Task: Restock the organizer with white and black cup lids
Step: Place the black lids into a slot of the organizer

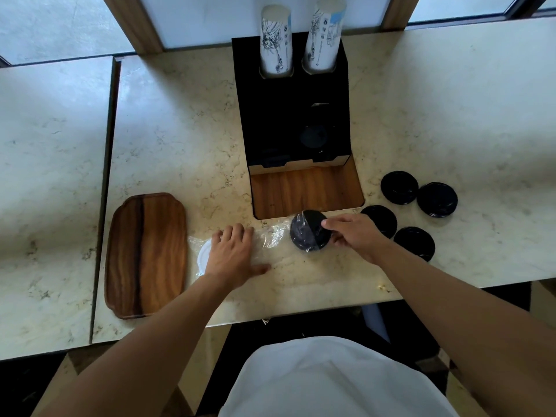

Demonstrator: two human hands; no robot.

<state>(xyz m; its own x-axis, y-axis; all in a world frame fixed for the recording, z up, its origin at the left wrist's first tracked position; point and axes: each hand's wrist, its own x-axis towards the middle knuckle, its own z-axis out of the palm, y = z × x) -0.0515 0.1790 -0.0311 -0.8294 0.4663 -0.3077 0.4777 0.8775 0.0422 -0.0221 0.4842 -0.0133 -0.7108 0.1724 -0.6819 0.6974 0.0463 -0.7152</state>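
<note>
We see a pale, veined stone surface [180,139] with a matte black organizer [290,115] standing at its back; its front holds a shallow wood-lined bay, and two tall sleeves of printed paper cups [276,40] rise from round holes in its top. To the left lies a glossy wooden tray [146,254], oblong with notched corners and streaked grain. A crinkled clear plastic bag [267,239] stretches between our hands. Our left hand [231,254] lies flat, palm down with fingers spread, pressing the bag over a white lid [204,254], of which only a curved edge shows. Our right hand [355,233] is closed in a pinch on a round black lid [307,233], half of it under the shiny film at the bag's mouth, just in front of the organizer's bay. Four more black lids [416,197], round and glossy with raised rims, lie loose on the surface to the right, near the right hand. Both forearms reach forward, bare.
</note>
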